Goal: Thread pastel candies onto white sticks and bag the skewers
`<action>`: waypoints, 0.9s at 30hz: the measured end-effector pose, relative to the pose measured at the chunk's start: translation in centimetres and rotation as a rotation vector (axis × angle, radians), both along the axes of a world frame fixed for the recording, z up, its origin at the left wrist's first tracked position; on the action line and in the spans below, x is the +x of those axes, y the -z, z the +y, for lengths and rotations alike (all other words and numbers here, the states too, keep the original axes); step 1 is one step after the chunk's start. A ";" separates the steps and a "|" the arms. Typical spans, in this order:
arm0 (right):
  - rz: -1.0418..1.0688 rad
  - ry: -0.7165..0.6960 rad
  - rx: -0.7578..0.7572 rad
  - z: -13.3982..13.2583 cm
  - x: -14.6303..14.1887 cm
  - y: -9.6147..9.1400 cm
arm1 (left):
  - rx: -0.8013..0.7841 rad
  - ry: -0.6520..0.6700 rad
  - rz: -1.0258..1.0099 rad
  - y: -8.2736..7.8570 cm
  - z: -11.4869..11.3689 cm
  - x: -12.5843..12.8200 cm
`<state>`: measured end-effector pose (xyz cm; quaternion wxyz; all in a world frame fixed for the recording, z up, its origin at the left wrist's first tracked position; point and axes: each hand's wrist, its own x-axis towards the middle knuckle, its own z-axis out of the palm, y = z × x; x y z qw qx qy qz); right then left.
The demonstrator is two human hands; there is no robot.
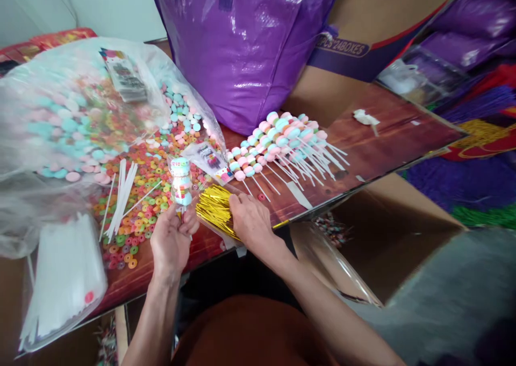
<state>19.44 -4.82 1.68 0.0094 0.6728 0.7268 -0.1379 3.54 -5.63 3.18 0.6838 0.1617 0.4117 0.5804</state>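
Upright in my left hand [173,242] is a candy skewer in a printed clear wrapper [181,182], pinched at its lower end. My right hand [250,218] lies on a bundle of gold twist ties [215,207], fingers curled at its right side; whether a tie is between the fingertips is hidden. Just behind the ties sits a stack of printed wrapper bags [207,159]. Rows of pink and blue candy skewers [278,140] with white sticks lie to the right. Loose ring candies [145,210] spread left of my left hand, with several white sticks [123,194] on them.
A clear bag of pastel candies [60,113] covers the table's left, with a packet [123,76] on top. A bag of white sticks [64,274] hangs over the front edge. Behind stand a purple sack [242,49] and a carton [346,92]. An open box [382,237] is below right.
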 end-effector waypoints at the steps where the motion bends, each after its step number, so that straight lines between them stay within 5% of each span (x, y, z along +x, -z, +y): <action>1: 0.009 0.002 -0.010 0.1 0.1 -0.1 | -0.007 0.003 -0.004 0.0 0.0 0.1; 12: 0.320 0.016 0.034 -0.2 1.8 0.4 | 0.120 -0.044 0.101 0.9 0.7 1.2; 18: 0.237 -0.079 0.119 -0.2 0.4 0.8 | 0.128 -0.100 0.098 1.2 1.1 1.0; 27: 0.116 -0.087 -0.070 1.0 -1.4 0.0 | 0.111 -0.082 0.063 1.2 1.2 0.9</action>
